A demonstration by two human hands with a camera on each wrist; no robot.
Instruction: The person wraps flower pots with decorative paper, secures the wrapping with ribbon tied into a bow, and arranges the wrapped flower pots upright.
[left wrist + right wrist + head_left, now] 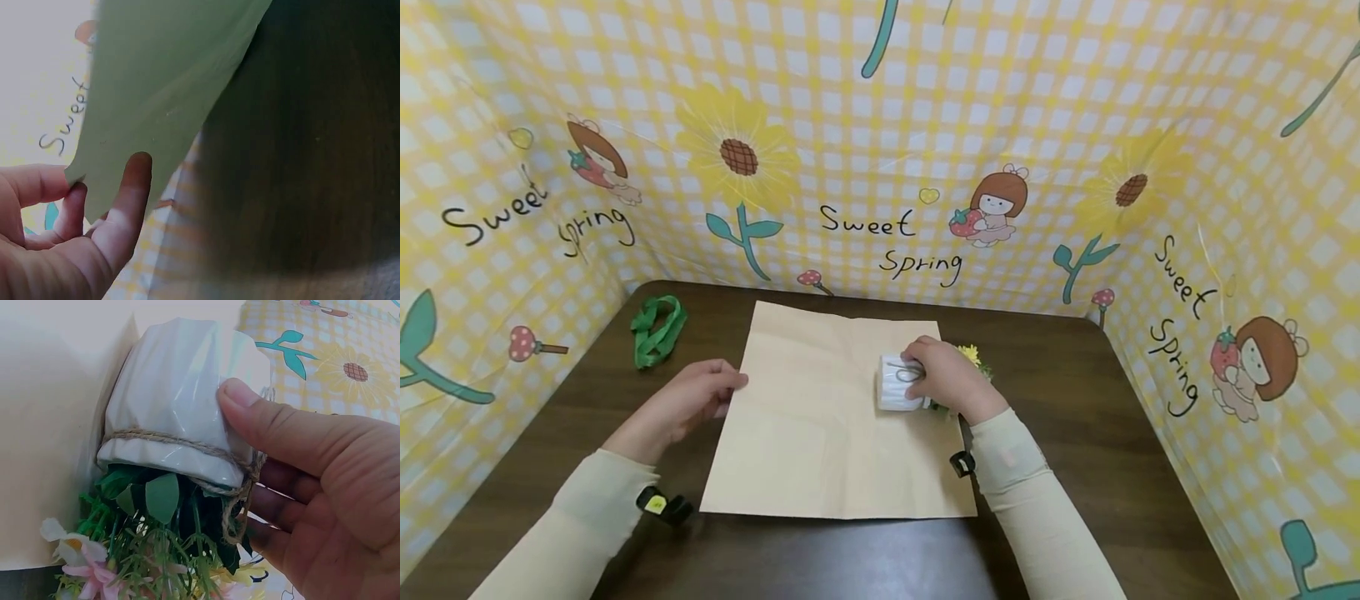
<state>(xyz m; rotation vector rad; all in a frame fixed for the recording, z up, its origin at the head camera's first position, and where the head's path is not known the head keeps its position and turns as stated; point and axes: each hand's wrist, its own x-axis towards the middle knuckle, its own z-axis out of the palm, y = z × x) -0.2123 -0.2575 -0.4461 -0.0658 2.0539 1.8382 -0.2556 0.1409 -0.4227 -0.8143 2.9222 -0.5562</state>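
- Yellow-and-white checked backdrop point(857, 150) wrapped the far side and both flanks of my workspace, printed with sunflowers, cartoon girls and "Sweet Spring".
- Dark wood-look table point(1067, 450) sat under everything.
- Tan paper sheet point(790, 417) lay mid-table, creased down the middle; its left edge was in my left hand.
- White pot with flowers point(172, 394) was over the paper's right half, tipped sideways, base to the left, greenery and blooms to the right (couldn't tell if it touched the sheet).
- My right hand point(951, 379) gripped that pot, thumb on the white wall, other fingers round its far side.
- My left hand point(696, 400) pinched the paper's edge, one finger extended along the sheet.
- Green ribbon point(655, 348) lay loosely looped at the table's far left, apart from the paper.
- Black device point(664, 505) was on my left wrist.
- Twine point(178, 442) circled the pot just below its rim, tied at one side.
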